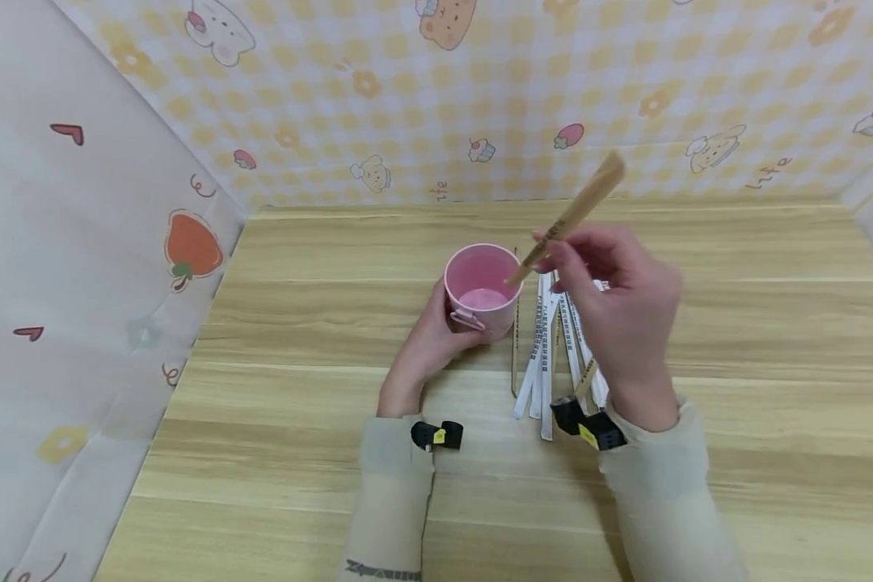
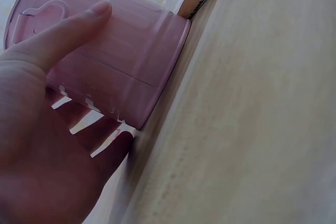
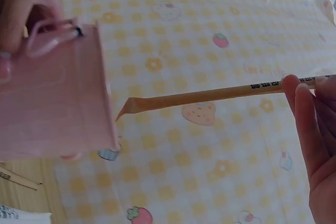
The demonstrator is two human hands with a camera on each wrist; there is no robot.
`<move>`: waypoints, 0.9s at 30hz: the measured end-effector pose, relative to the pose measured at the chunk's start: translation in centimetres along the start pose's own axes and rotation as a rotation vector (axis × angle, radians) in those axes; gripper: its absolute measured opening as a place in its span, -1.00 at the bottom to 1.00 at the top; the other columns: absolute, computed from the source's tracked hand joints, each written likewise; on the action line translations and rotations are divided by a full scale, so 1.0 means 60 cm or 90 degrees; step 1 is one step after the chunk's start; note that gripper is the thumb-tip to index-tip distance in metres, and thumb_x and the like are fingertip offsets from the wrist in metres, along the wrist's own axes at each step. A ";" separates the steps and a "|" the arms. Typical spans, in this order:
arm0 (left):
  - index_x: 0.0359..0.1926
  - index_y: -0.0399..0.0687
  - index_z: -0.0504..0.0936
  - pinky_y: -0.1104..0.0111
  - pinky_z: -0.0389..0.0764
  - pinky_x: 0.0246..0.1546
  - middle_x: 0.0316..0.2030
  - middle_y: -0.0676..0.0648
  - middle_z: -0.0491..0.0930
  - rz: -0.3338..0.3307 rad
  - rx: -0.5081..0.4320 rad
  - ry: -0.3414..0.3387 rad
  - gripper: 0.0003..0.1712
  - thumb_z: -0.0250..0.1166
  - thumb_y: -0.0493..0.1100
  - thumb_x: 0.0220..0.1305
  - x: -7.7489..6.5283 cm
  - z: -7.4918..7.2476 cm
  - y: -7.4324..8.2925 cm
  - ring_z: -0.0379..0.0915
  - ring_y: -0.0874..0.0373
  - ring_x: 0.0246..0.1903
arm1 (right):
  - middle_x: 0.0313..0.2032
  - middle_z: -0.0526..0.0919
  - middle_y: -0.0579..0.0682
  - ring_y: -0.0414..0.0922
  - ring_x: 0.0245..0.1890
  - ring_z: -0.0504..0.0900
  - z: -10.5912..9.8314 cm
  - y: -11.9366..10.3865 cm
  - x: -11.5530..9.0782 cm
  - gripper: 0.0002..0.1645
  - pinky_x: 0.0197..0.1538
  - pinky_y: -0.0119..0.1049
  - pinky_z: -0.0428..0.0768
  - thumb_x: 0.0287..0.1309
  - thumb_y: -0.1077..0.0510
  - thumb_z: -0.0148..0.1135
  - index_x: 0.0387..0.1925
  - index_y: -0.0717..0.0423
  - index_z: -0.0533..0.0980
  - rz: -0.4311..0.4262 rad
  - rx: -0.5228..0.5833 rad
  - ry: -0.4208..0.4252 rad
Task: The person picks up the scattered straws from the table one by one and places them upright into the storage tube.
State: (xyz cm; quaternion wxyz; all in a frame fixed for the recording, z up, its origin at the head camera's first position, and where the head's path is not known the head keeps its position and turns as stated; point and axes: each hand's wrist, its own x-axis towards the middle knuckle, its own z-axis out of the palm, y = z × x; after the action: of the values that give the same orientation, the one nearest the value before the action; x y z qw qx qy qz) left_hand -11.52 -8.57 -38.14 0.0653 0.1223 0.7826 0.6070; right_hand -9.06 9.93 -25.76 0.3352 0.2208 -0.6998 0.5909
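A small pink bucket (image 1: 482, 271) with a heart-shaped handle stands upright on the table. My left hand (image 1: 432, 331) grips it from the left side, and in the left wrist view the thumb lies along the bucket's wall (image 2: 118, 51) with the fingers around the far side. My right hand (image 1: 626, 295) pinches a slim brown paper-wrapped straw (image 1: 585, 202) with dark printing. The straw slants down to the bucket's mouth; in the right wrist view the torn-looking wrapper end (image 3: 128, 106) is close to the rim. Part of the bucket's inside shows bare in the head view.
Several white paper-wrapped straws (image 1: 546, 356) lie in a loose bunch right of the bucket, partly under my right hand. A thin brown-wrapped straw (image 1: 514, 364) lies beside them. Behind the wooden table (image 1: 298, 323) rises a yellow checked wall covering (image 1: 407, 121).
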 end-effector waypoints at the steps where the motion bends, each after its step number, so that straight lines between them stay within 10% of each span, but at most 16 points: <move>1: 0.34 0.12 -0.04 0.20 0.19 0.17 0.21 -0.12 0.20 0.000 0.006 0.005 0.12 0.45 -0.29 -0.18 0.002 0.000 -0.007 0.15 -0.04 0.17 | -0.39 0.67 0.07 -0.15 -0.51 0.61 0.004 0.005 -0.002 -0.86 -0.50 -0.43 0.56 -0.05 0.41 0.22 -0.37 0.45 0.52 -0.004 -0.010 -0.014; 27: 0.35 0.16 -0.12 0.28 0.17 0.18 0.26 0.01 0.11 -0.029 0.022 -0.012 0.10 0.42 -0.18 -0.10 -0.001 -0.005 0.008 0.10 0.21 0.18 | -0.52 0.61 -0.13 -0.29 -0.57 0.49 0.043 0.081 -0.044 -0.82 -0.63 -0.44 0.39 0.07 0.07 0.20 -0.31 0.08 0.56 0.059 -0.294 -0.300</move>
State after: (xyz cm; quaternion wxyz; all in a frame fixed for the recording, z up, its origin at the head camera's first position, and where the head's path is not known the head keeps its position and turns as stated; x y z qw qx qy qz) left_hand -11.46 -8.74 -37.62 0.0845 0.1116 0.7948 0.5905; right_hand -11.24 8.14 -31.19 0.1777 0.2377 -0.8829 0.3639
